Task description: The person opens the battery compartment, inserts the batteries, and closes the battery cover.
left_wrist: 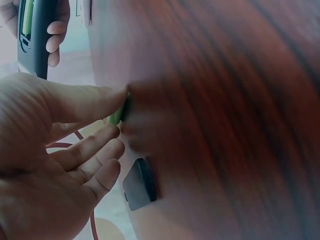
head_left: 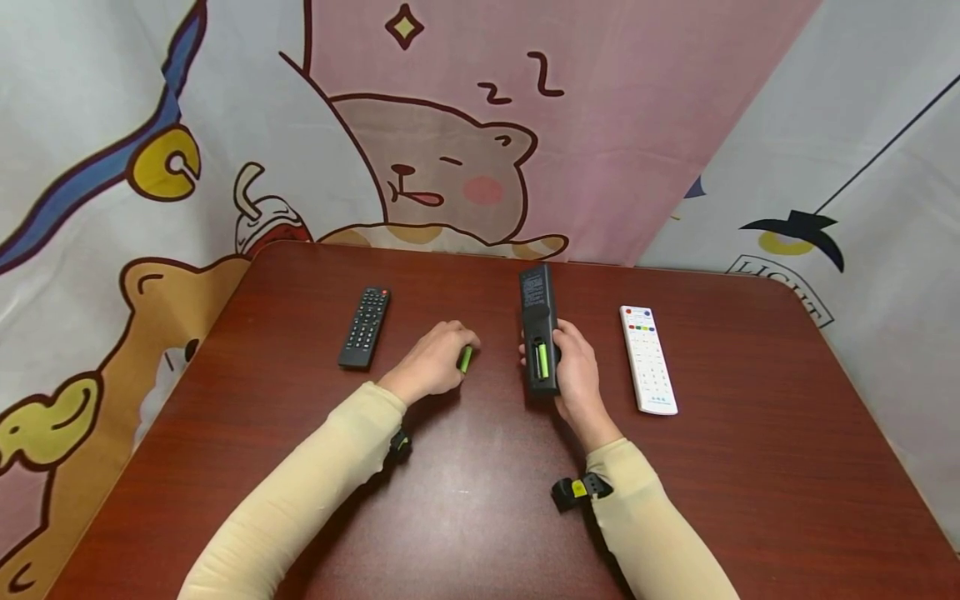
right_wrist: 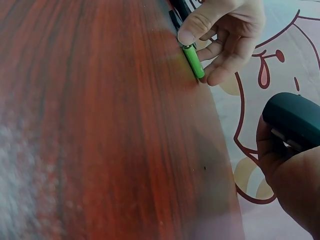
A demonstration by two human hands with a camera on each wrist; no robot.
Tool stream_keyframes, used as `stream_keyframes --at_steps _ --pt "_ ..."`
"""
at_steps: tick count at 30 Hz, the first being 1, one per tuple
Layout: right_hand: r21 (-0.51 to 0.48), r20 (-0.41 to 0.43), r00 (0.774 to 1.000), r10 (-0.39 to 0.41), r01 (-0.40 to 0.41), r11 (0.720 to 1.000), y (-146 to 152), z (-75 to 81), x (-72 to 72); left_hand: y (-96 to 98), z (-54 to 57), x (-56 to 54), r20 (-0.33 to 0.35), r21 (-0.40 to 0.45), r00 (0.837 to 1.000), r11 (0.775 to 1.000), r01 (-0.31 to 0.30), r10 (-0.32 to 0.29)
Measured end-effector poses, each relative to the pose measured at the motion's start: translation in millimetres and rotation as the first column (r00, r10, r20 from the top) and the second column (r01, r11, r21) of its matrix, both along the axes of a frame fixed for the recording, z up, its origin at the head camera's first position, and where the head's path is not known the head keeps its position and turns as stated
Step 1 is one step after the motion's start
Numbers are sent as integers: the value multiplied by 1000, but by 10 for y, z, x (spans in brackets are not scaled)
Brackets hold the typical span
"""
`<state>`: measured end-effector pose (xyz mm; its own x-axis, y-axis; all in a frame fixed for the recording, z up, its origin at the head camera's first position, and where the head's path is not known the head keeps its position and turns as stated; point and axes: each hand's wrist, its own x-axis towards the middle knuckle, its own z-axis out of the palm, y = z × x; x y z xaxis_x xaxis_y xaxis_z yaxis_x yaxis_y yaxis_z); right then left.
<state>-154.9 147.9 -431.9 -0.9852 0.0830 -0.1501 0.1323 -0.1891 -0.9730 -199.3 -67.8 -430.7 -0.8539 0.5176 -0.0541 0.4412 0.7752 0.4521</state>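
Observation:
My left hand [head_left: 431, 360] is low over the table, pinching a green battery [right_wrist: 194, 61] between thumb and fingers. The same battery [left_wrist: 116, 116] is partly covered by the thumb in the left wrist view. My right hand [head_left: 577, 367] grips a black remote control [head_left: 537, 312], its back turned up and its battery compartment uncovered. One green battery [head_left: 543, 361] lies in the right side of that compartment; the slot beside it looks bare. In the right wrist view the remote [right_wrist: 295, 120] shows from its end, above the table.
Another black remote [head_left: 364, 327] lies buttons up to the left of my left hand. A white remote [head_left: 648, 360] lies buttons up to the right of my right hand. The brown table [head_left: 465, 500] ends at a printed cloth [head_left: 450, 183] behind it.

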Motion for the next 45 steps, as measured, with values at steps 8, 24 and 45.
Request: stream_keyframes --at_steps 8,24,45 --pt "-3 -7 1000 1 -1 1000 -5 -13 1 -6 -27 -3 -18 7 1000 1000 1 -1" --pt "-18 -9 1000 -4 4 1000 -10 -25 -6 3 -17 6 -26 23 999 1000 22 -21" --pt "-18 -19 1000 3 -4 1000 -10 -28 -5 33 61 47 -96 149 995 987 54 -40"
